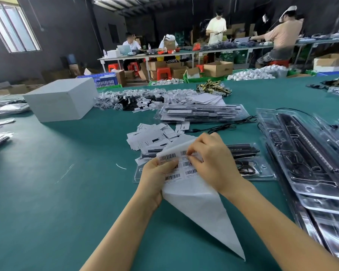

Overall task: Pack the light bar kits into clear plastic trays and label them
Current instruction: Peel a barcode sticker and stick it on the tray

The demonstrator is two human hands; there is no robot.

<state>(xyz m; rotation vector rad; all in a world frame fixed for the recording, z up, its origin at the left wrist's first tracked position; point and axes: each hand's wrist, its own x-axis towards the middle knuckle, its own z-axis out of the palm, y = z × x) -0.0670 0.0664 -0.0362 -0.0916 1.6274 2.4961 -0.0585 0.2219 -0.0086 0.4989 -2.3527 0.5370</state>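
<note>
My left hand (155,173) grips the left edge of a white barcode label sheet (194,194), held above the green table. My right hand (211,159) pinches one label near the sheet's top, fingertips at the barcodes. Under the sheet lies a clear plastic tray (262,173) holding a black light bar kit, partly hidden by my hands. To the right is a stack of clear trays (305,159) with black light bars. A second tray stack (202,112) sits further back.
Small white cards (155,135) lie in a loose pile behind the sheet. A white box (61,98) stands at the back left. Bagged small parts (137,100) and brass fittings (213,87) spread across the far table. Black cables (229,126) run between tray stacks. People work at distant benches.
</note>
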